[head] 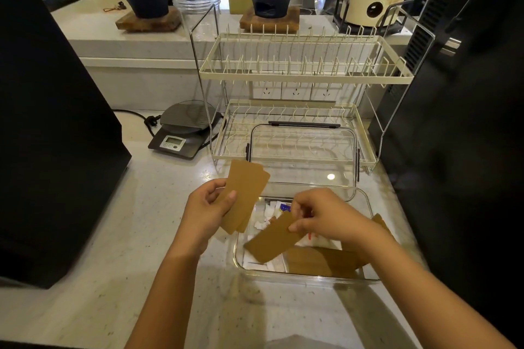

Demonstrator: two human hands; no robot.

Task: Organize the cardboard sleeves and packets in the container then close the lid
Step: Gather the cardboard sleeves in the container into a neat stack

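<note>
Flat brown cardboard sleeve (273,238), lower centre of the frame, pinched at its upper right end between thumb and fingertips of the right hand (323,217) and held tilted over the clear rectangular plastic container (368,207). A small fanned stack of like brown cardboard sleeves (245,193) lies just left of centre, gripped at its lower edge by the left hand (205,208), thumb across the front face and fingers behind. More brown sleeves (323,262) lie loose along the container's near wall, over crumpled white and blue paper packets (276,211). The clear hinged lid (303,150) stands open behind the container, leaning toward the cream wire dish rack (304,73) in the upper centre. A grey digital kitchen scale (181,130) sits left of the rack on the pale stone counter (141,221).

Handling, as judged: the sleeves look light, thin and fairly stiff, apt to slide over one another, so a pinch across the short end or a squeeze on both long edges should keep a stack squared. The packets seem soft and crushable. Sorting appears under way; the lid is not yet closed.
</note>
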